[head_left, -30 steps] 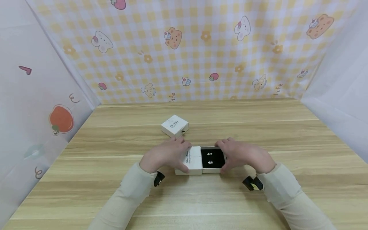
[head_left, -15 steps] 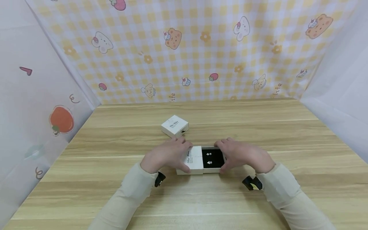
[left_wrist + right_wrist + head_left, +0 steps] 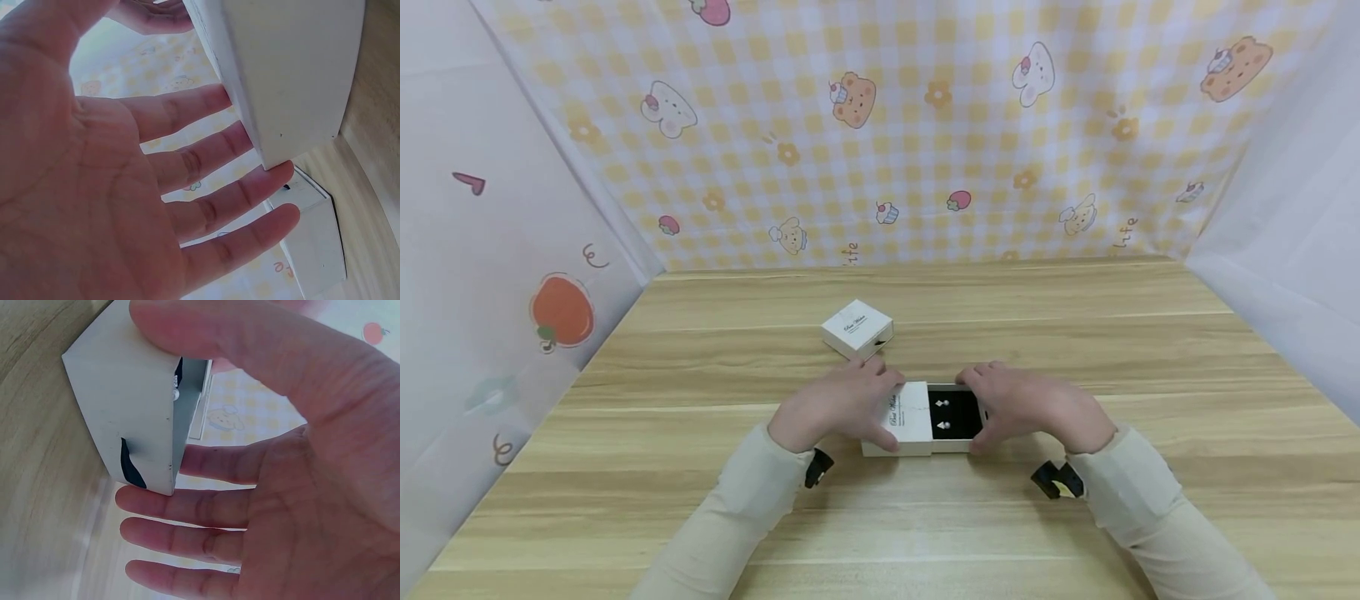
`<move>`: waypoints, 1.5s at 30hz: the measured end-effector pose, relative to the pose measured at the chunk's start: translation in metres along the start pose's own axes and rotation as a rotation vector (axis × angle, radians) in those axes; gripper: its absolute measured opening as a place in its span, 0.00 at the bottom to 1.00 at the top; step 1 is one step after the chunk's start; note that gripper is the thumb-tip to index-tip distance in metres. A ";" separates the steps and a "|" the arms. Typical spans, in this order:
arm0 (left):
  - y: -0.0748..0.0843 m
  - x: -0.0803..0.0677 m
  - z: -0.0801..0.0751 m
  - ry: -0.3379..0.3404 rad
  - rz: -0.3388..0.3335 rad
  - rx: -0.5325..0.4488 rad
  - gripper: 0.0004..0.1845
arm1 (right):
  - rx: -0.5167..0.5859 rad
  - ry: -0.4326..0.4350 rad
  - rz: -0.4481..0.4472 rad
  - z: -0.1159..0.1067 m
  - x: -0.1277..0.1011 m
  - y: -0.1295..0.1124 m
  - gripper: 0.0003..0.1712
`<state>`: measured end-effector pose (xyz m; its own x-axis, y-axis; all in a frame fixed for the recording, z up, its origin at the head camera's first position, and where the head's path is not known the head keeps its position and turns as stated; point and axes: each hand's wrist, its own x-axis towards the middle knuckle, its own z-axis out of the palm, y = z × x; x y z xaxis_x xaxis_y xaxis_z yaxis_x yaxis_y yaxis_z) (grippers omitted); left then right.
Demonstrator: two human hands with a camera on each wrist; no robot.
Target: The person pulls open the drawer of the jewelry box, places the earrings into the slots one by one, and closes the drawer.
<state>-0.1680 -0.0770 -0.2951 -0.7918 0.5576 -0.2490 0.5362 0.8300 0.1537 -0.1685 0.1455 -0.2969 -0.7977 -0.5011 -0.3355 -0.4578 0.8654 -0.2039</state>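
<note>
A white earring box lies partly slid apart on the table, its outer sleeve at the left and its drawer pulled out to the right. Two pairs of small earrings sit on the drawer's black lining. My left hand holds the sleeve between thumb and fingers at its front and back sides. With thumb and fingertips my right hand grips the drawer's outer end. The right wrist view shows a black ribbon pull on that end wall.
A second white box with printed lettering stands closed behind my left hand, turned at an angle. The wooden table ends at a yellow checked curtain. White cloth walls border the left and right.
The drawer has slid slightly left into the sleeve, so less black lining shows. My left hand and the sleeve shifted slightly right, my right hand slightly left.
</note>
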 end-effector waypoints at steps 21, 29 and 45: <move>0.003 0.001 -0.002 -0.033 -0.025 -0.053 0.43 | 0.019 -0.002 -0.018 0.002 0.005 -0.003 0.49; 0.003 0.002 -0.001 -0.031 -0.023 -0.060 0.43 | 0.016 0.012 -0.030 0.003 0.006 -0.002 0.48; 0.003 0.002 -0.001 -0.022 -0.014 -0.049 0.43 | 0.026 0.033 -0.050 0.007 0.010 -0.003 0.48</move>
<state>-0.1685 -0.0736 -0.2947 -0.7924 0.5460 -0.2720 0.5096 0.8376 0.1967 -0.1719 0.1374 -0.3063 -0.7867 -0.5427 -0.2943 -0.4874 0.8386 -0.2434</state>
